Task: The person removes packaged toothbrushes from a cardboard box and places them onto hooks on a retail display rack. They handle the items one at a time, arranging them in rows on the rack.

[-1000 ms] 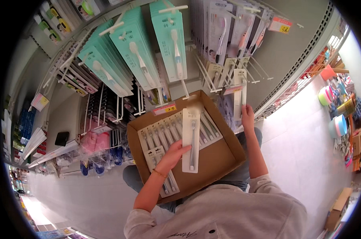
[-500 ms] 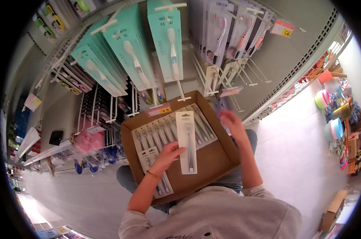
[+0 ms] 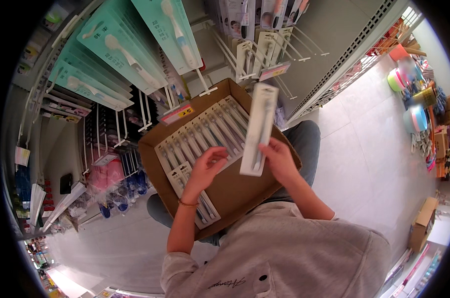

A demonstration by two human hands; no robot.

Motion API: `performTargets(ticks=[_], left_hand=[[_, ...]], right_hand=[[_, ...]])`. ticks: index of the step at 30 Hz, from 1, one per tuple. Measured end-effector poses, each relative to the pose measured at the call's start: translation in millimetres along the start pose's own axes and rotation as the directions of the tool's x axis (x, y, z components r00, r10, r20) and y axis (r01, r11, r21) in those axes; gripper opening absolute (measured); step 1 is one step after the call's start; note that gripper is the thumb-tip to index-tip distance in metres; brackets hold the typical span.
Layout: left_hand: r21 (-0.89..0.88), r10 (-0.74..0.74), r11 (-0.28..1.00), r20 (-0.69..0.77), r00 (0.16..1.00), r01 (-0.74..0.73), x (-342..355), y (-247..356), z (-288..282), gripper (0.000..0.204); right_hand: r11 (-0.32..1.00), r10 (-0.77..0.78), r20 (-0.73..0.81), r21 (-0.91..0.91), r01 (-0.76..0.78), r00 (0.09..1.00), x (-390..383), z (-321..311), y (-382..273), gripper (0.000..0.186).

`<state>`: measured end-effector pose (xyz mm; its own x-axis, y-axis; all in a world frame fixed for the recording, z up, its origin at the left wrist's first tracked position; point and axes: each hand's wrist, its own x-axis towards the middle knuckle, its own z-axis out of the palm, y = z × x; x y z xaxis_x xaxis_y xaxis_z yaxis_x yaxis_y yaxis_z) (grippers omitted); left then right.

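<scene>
My right hand (image 3: 277,159) grips a long cream toothbrush package (image 3: 259,116) over the right side of an open cardboard box (image 3: 244,203) resting on my lap. My left hand (image 3: 206,166) hovers inside the box, fingers loosely curved and apart, holding nothing. Beneath and beside it lie rows of packaged toothbrushes (image 3: 189,140), with a shorter stack of similar packages (image 3: 199,201) at the lower left. Just behind the box, more cream packages (image 3: 264,54) hang on white hooks.
Mint-green toothbrush cards (image 3: 123,54) hang at upper left beside dark packages (image 3: 101,144) on hooks. A perforated shelf upright (image 3: 344,54) stands at right. Colourful basins (image 3: 413,116) and a cardboard carton (image 3: 423,223) sit along the far right. A black phone (image 3: 66,184) rests at left.
The package held by my left hand is now in my right hand, which moved down from the hooks to the box. My left hand has released it. The view has shifted too.
</scene>
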<state>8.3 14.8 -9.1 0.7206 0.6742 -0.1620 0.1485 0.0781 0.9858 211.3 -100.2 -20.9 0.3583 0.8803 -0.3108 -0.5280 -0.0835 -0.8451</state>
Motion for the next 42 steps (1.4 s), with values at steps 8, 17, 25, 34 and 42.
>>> performTargets(ticks=[8, 17, 25, 34, 42], left_hand=[[0.062, -0.092, 0.994, 0.109, 0.99, 0.085, -0.5, 1.6, -0.9, 0.024], [0.056, -0.139, 0.99, 0.134, 0.981, 0.132, -3.1, 8.0, -2.0, 0.025], [0.082, -0.169, 0.984, 0.102, 0.98, 0.161, -3.6, 12.8, -2.5, 0.025], [0.512, -0.032, 0.859, 0.087, 0.996, -0.017, -7.0, -11.7, -25.0, 0.032], [0.788, -0.14, 0.599, -0.071, 0.988, 0.142, -14.3, -33.9, -70.4, 0.043]], right_hand=[[0.97, -0.235, -0.247, -0.117, 0.212, 0.94, 49.2, -63.0, -73.3, 0.028], [0.936, -0.318, -0.376, -0.273, 0.224, 0.87, 111.8, -123.8, -69.4, 0.031], [0.713, -0.676, -0.347, -0.533, 0.457, 0.65, 170.8, -154.1, -40.9, 0.027], [0.792, -0.529, -0.329, -0.522, 0.317, 0.782, 241.7, -147.4, -75.3, 0.042], [0.582, -0.674, -0.318, -0.784, 0.215, 0.666, 261.8, -184.6, -77.8, 0.054]])
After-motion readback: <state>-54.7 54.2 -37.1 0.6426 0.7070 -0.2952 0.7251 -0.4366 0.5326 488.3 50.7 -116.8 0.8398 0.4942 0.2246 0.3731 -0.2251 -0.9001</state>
